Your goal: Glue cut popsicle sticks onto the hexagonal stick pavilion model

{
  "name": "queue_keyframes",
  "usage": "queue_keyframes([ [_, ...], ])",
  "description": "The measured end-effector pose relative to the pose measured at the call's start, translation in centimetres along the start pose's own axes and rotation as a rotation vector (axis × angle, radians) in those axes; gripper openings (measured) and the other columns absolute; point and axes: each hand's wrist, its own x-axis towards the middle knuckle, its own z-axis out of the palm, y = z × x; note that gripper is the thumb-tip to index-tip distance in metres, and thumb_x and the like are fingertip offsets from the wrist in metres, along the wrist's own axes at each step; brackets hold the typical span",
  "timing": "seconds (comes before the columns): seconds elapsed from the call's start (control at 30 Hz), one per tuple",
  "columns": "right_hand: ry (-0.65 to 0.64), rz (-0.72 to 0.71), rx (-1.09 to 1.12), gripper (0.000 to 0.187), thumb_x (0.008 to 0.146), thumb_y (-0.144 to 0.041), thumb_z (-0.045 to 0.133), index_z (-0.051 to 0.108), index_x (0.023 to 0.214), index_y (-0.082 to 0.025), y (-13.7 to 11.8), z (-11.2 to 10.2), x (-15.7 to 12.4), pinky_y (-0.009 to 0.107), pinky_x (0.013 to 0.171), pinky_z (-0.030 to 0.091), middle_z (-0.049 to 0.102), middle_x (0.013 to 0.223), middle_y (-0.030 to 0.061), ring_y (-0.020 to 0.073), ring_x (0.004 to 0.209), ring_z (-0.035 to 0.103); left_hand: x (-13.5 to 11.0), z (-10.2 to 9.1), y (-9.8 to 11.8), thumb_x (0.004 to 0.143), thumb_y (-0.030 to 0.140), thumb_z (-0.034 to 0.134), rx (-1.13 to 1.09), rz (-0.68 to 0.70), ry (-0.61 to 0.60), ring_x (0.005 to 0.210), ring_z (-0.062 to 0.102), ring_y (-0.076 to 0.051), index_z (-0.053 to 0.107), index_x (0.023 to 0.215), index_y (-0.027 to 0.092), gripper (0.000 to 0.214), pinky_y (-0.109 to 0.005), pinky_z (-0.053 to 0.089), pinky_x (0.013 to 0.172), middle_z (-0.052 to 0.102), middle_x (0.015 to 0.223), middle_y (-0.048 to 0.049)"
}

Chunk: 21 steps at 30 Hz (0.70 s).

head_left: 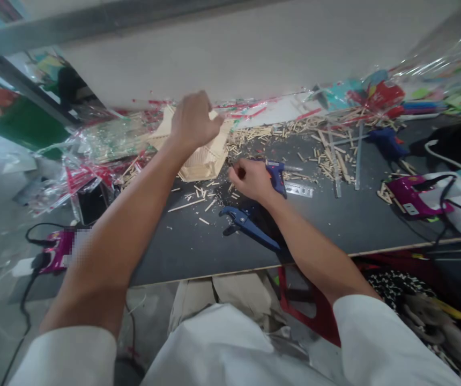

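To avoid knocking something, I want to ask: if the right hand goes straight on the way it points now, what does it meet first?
The right hand would probably meet the wooden craft-stick model first, though depth is unclear from this view.

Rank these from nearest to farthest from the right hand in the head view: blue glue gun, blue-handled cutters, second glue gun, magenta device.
From the right hand:
1. blue glue gun, just to its right
2. blue-handled cutters, below it on the table
3. second glue gun, far right, towards the back
4. magenta device, far right, beyond that gun
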Motion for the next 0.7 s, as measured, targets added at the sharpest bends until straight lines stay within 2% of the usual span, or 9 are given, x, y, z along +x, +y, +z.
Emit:
queue_keyframes([
  [0.1, -0.052, -0.035, 0.006, 0.027, 0.088, -0.03, 0.057, 0.042, 0.066, -0.024, -0.2, -0.7, 0.2, 0.029, 0.064, 0.037, 0.056, 0.062, -0.0003, 0.0145, 0.058, 0.049, -0.1, 1.6, -1.4, 0.067, 0.049, 0.092, 0.284, -0.061, -0.064, 0.148, 0.036, -0.048, 0.061, 0.131, 0.014, 0.08, -0.052, 0.03, 0.119, 0.056, 0.145, -0.0231],
  [0.23, -0.015, -0.029, -0.027, 0.027, 0.09, -0.028, 0.054, 0.039, 0.067, -0.024, 0.0, -1.6, 0.7, 0.029, 0.064, 0.036, 0.055, 0.063, -0.0003, 0.014, 0.058, 0.047, 0.5, 2.4, -2.2, 0.053, 0.054, 0.095, 0.414, -0.133, -0.129, 0.149, 0.028, -0.061, 0.05, 0.145, 0.007, 0.113, -0.067, 0.024, 0.122, 0.042, 0.156, -0.0332],
  [0.3, 0.011, -0.024, -0.041, 0.026, 0.09, -0.027, 0.053, 0.039, 0.069, -0.024, 0.2, -1.9, 0.9, 0.029, 0.065, 0.036, 0.054, 0.063, -0.0001, 0.0141, 0.059, 0.047, 1.4, 2.5, -2.3, 0.049, 0.048, 0.098, 0.457, -0.161, -0.144, 0.149, 0.027, -0.063, 0.049, 0.146, 0.005, 0.117, -0.069, 0.024, 0.121, 0.04, 0.157, -0.0348],
  [0.43, 0.045, -0.021, -0.05, 0.025, 0.091, -0.028, 0.052, 0.038, 0.07, -0.024, 0.4, -2.0, 1.0, 0.03, 0.065, 0.035, 0.053, 0.064, 0.0001, 0.0148, 0.061, 0.048, 2.5, 2.6, -2.1, 0.046, 0.037, 0.102, 0.442, -0.203, -0.171, 0.153, 0.023, -0.06, 0.052, 0.147, 0.011, 0.116, -0.065, 0.026, 0.123, 0.039, 0.16, -0.0287],
  [0.53, 0.043, -0.023, -0.039, 0.025, 0.092, -0.029, 0.052, 0.039, 0.071, -0.024, 0.5, -1.9, 0.8, 0.03, 0.065, 0.036, 0.053, 0.063, -0.0002, 0.0147, 0.06, 0.048, 2.3, 2.3, -1.5, 0.049, 0.04, 0.104, 0.487, -0.266, -0.238, 0.152, 0.024, -0.062, 0.045, 0.153, 0.003, 0.125, -0.067, 0.02, 0.124, 0.022, 0.17, -0.0336],
  [0.6, 0.031, -0.034, -0.029, 0.025, 0.091, -0.029, 0.053, 0.039, 0.071, -0.025, 0.7, -1.6, 0.7, 0.03, 0.065, 0.037, 0.053, 0.063, -0.0003, 0.0146, 0.06, 0.048, 2.0, 1.9, -1.0, 0.052, 0.041, 0.104, 0.487, -0.256, -0.269, 0.152, 0.025, -0.061, 0.037, 0.157, -0.004, 0.133, -0.066, 0.017, 0.125, 0.011, 0.171, -0.0379],
  [0.7, 0.003, -0.063, -0.034, 0.026, 0.091, -0.03, 0.054, 0.039, 0.071, -0.025, 1.1, -1.1, 0.4, 0.03, 0.064, 0.038, 0.053, 0.062, -0.0007, 0.0148, 0.058, 0.048, 1.7, 1.2, -0.5, 0.046, 0.037, 0.107, 0.446, -0.203, -0.299, 0.155, 0.023, -0.055, 0.039, 0.153, -0.008, 0.135, -0.06, 0.016, 0.128, 0.014, 0.17, -0.0383],
])
